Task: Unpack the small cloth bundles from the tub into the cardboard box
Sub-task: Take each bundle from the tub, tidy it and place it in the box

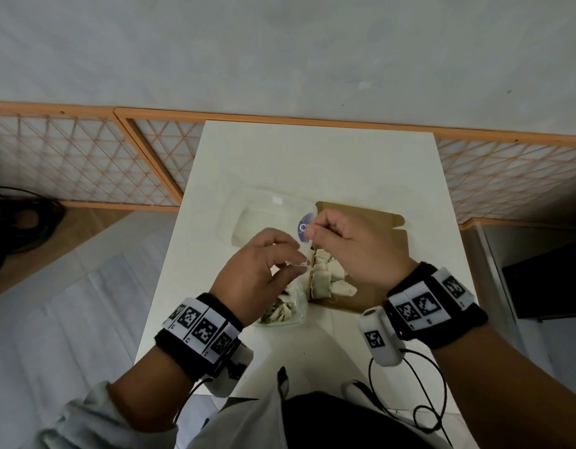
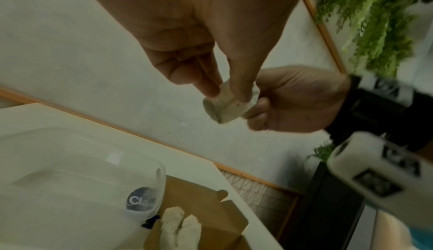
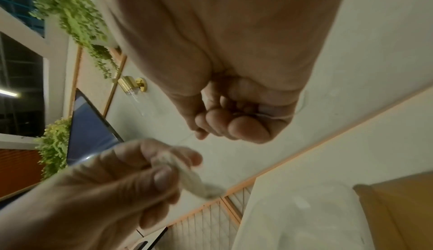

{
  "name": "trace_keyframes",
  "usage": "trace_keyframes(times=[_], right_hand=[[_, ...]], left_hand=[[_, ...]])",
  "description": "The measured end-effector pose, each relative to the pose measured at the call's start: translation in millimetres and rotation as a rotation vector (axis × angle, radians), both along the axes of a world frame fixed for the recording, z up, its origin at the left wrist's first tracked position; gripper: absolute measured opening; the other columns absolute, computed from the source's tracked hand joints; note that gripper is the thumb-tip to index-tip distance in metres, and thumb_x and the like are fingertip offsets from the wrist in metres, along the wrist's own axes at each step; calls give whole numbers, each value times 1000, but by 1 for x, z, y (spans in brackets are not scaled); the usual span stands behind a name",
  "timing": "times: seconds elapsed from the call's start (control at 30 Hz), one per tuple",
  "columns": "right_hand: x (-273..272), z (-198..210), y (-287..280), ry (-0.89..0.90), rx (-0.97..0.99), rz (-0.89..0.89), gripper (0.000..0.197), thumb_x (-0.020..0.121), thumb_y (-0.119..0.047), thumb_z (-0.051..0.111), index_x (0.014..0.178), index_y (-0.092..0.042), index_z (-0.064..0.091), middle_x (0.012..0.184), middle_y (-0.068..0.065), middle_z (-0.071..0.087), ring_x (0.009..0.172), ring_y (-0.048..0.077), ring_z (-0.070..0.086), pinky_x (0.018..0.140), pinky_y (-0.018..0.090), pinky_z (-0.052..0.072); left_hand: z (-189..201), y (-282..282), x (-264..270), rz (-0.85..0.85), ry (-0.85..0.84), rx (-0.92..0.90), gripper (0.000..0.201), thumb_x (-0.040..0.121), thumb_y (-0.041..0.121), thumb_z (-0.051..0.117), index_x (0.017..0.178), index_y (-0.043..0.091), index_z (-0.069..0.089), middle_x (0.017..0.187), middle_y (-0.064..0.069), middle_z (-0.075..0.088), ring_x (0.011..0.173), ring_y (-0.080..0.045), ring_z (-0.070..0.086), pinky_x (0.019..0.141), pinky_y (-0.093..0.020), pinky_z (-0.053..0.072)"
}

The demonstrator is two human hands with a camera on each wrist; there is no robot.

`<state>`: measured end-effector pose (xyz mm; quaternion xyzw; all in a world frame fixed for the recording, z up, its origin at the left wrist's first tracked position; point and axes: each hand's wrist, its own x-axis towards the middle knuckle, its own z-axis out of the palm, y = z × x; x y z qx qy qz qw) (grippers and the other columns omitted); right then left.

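Hands meet above the table [image 1: 312, 157], over the seam between tub and box. The left hand [image 1: 257, 264] pinches one small cloth bundle [image 2: 222, 105] between thumb and fingertips; the right hand [image 1: 351, 251], at its 3 o'clock, is curled tight and seems to pull a thin thread [image 1: 298, 263] that runs from the bundle, looped across its fingers [image 3: 246, 128] in the right wrist view. So the step in hand looks like untying or freeing a bundle held in the air, not yet placing it.

More bundles lie in the clear tub [image 1: 280, 312] at 6 o'clock of the left hand, and several pale ones [image 1: 325, 280] already sit in the cardboard box [image 1: 371, 222], just beside the tub. The tub's lid [image 1: 264, 218] lies at 12 o'clock.

Next, I judge, the thread must come clear, then the bundle travels toward 3 o'clock and is lowered into the box beside the others.
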<state>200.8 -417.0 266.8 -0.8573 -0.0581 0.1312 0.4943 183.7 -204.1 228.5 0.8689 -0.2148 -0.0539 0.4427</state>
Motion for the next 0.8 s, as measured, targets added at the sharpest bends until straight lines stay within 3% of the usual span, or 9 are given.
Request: trace_keyframes(times=[0.1,0.17,0.2,0.3,0.33,0.4,0.5,0.6,0.8], right_hand=[[8,-23,10,97,153,-17,18,100,-39,65,96,-22,70,87,6,68,68,13,56,66,34,49],[8,-35,19,177,253,-21,17,101,-34,63,95,-20,69,81,9,62,67,20,54,63,38,48],[7,-41,23,215,298,-23,15,104,-27,61,96,-17,69,79,10,60,65,19,54,61,35,47],[-1,-54,36,326,378,-36,15,105,-14,59,91,-15,66,76,5,62,63,13,57,61,29,50],[-3,-59,39,361,398,-41,16,104,-14,60,90,-16,67,77,5,64,66,14,60,64,31,52],[-6,-69,41,392,385,-48,13,104,-18,62,92,-16,67,79,2,69,70,15,65,67,31,54],[-8,-94,38,189,-15,59,16,101,-26,63,86,-27,65,77,-9,68,68,5,63,67,23,47],[-14,-127,38,115,-372,189,16,98,-42,64,90,-29,68,87,-11,64,81,9,60,73,32,50],[-21,-169,51,88,-691,332,38,98,-57,56,113,-23,63,108,-2,55,95,21,61,81,39,53]], left_hand=[[5,1,-1,92,37,-111,6,89,27,81,92,22,78,123,12,62,85,-7,67,75,-12,48],[11,1,-1,137,102,-231,6,88,19,83,87,16,77,120,12,69,84,-3,66,73,-10,46],[11,1,-1,154,166,-310,7,88,16,83,86,14,76,117,9,73,84,-7,68,74,-14,50],[8,8,1,186,316,-462,9,87,17,83,91,13,75,100,-8,78,89,-43,70,83,-57,61],[5,11,1,193,326,-473,10,87,18,82,91,12,75,94,-15,77,88,-49,68,83,-63,58],[3,16,0,218,354,-487,10,87,15,82,91,9,74,87,-22,75,86,-51,68,83,-61,60],[1,25,-3,258,397,-504,7,89,4,79,90,3,72,86,-23,75,81,-41,73,78,-44,62],[-4,32,-7,293,424,-503,8,89,0,77,88,3,70,87,-26,74,78,-35,73,75,-35,61],[-9,39,-12,375,453,-521,8,89,-3,76,88,-2,67,89,-34,69,77,-26,72,73,-27,59]])
